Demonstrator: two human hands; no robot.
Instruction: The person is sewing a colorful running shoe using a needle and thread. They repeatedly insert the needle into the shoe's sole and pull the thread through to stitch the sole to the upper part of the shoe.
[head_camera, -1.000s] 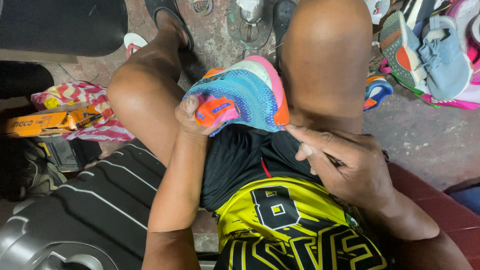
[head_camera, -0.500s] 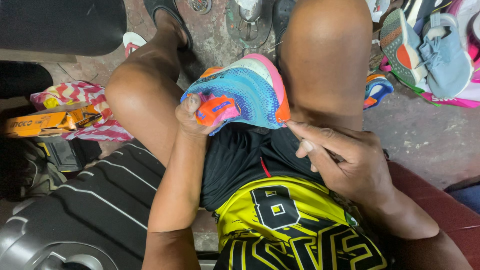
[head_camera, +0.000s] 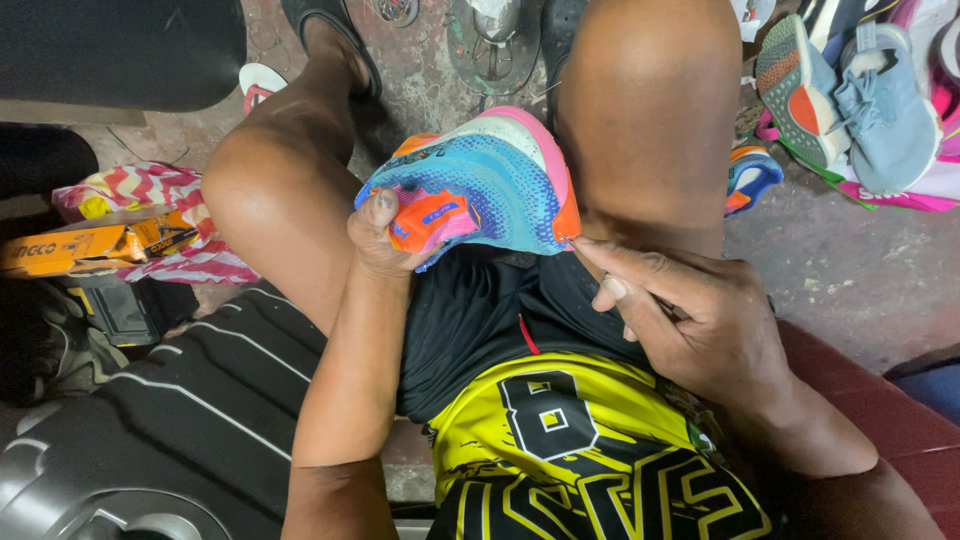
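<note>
Stained concrete floor (head_camera: 850, 270) below; between the knees, the left hand (head_camera: 385, 235) clamps a blue-pink-orange fabric sneaker (head_camera: 490, 180). At its four o'clock, the right hand (head_camera: 700, 320) pinches something thin against the sole edge, seemingly stitching.

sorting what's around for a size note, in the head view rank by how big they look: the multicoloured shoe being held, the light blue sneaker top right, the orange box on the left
1. multicoloured shoe, gripped by the left hand, closest to the camera.
2 and 3. light blue sneaker and orange box look alike, and both lie farther off, so I won't rank them.
</note>
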